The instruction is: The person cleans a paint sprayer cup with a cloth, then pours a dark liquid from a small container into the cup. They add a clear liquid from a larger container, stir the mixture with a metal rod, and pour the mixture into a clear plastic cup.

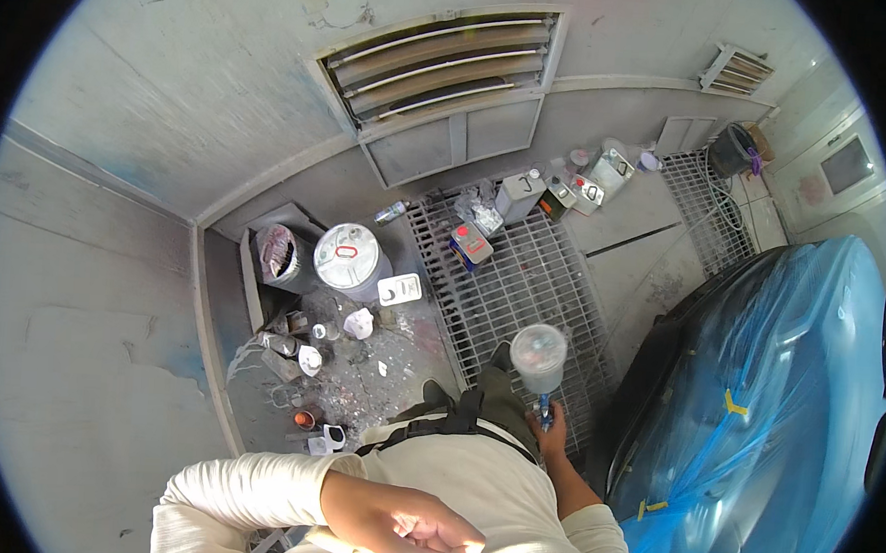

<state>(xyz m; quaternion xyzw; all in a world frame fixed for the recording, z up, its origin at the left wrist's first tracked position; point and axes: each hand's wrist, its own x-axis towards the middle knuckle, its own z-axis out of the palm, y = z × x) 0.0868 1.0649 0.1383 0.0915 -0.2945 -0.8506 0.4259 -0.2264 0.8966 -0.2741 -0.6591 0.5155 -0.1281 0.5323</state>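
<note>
My right hand (551, 434) grips a blue-and-silver spray gun (545, 402) by my right leg, its clouded cup (538, 354) on top over the floor grating. My left hand (415, 523) is raised across the front of my cream top (468, 468), fingers curled; something bright shows at its fingertips at the lower edge, too small to name. Beside me on the right stands a dark panelled shape, probably a vehicle body, covered in blue plastic sheeting (798, 375) with yellow tape.
Along the walls stand a white lidded bucket (348, 256), an open bucket (282, 258), metal cans (519, 195), cups (310, 360) and a dark bin (730, 151). A metal grating (491, 309) covers part of the paint-spattered floor. A louvred vent (439, 61) is set in the wall.
</note>
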